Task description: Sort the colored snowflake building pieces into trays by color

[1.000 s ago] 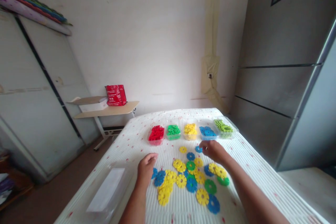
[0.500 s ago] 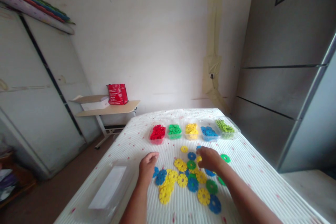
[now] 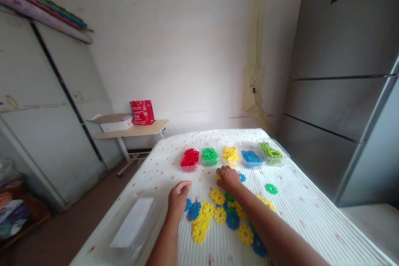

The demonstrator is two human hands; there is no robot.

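My right hand [image 3: 228, 177] is curled knuckles-up over a yellow flower-shaped plastic disc [image 3: 218, 177] at its fingertips; I cannot tell whether it grips it. A small blue disc [image 3: 242, 178] lies just beside it. My left hand [image 3: 178, 194] rests loosely closed and holding nothing on the white ribbed worktop [image 3: 305, 212], touching the edge of the scattered pile of yellow, blue and green discs [image 3: 218, 214]. A lone green disc [image 3: 271, 188] lies apart. Beyond stand five clear trays [image 3: 232, 156] of sorted discs.
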